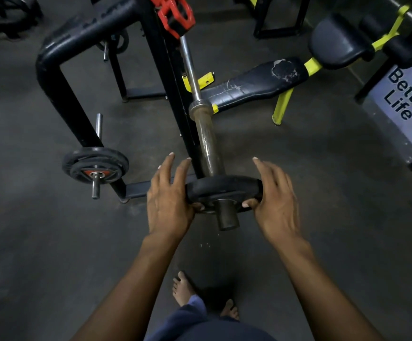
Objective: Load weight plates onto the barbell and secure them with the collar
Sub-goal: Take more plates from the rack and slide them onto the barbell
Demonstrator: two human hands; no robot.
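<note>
A black weight plate [224, 187] sits on the near end of the barbell sleeve [206, 143], with the sleeve's tip sticking out toward me. My left hand [168, 200] holds the plate's left rim, thumb on its near face and fingers stretched over the far side. My right hand [274, 198] holds the right rim the same way, thumb on the near face. The barbell shaft [189, 62] runs away from me into the black rack. A red collar [175, 14] is up on the rack at the top of the view.
The black rack frame [59, 89] stands to the left, with a small plate [95, 164] stored on a peg. A dark bench with yellow legs [256, 82] lies to the right, beside a sign board [406, 99]. My bare feet [182, 289] are on the dark floor below.
</note>
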